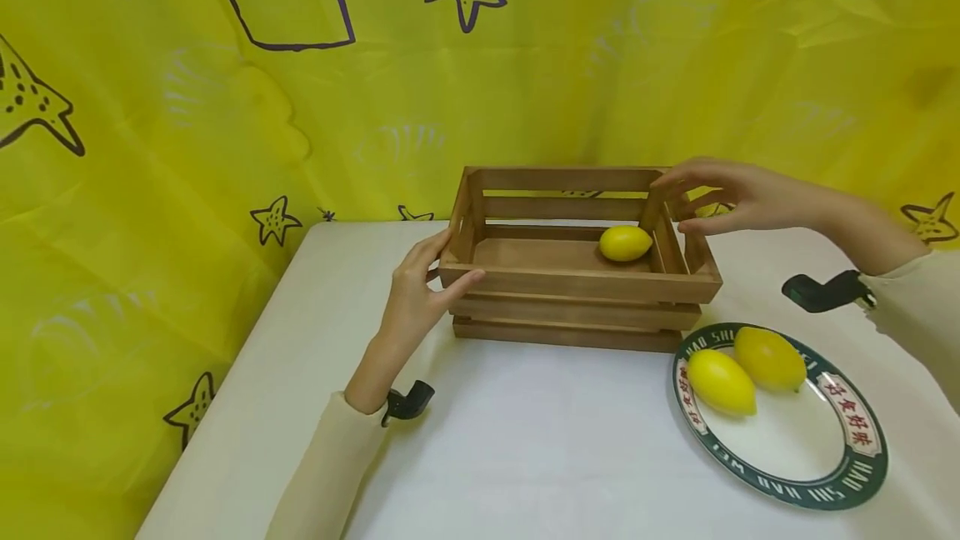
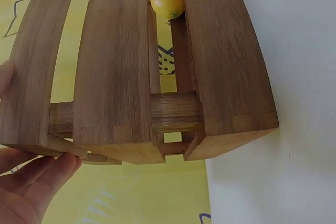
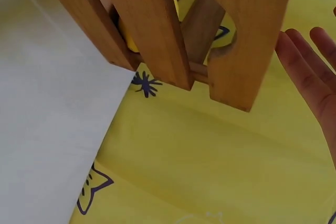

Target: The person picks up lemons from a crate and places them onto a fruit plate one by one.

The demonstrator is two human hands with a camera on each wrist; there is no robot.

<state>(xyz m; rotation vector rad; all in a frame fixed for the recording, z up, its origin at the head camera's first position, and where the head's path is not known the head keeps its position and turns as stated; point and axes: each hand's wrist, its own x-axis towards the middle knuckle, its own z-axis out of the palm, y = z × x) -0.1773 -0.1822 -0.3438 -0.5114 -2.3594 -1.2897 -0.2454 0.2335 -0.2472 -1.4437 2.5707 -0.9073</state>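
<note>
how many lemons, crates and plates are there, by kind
lemons: 3, one in the crate, two on the plate
wooden crate: 1
plate: 1
total: 5

Looks like a staged recording corner rather than a lived-in room. Behind the desk (image 1: 525, 440), covered in plain white, a wrinkled yellow cloth backdrop (image 1: 150, 148) printed with starfish and outlined shapes, hiding any wall or furniture. On the desk, only props: a slatted wooden crate (image 1: 577, 290) with one lemon (image 1: 625, 242) inside, and just right of the crate a green-rimmed plate (image 1: 847, 473) bearing two more lemons (image 1: 742, 369). Small black camera mounts strapped at both wrists.
</note>
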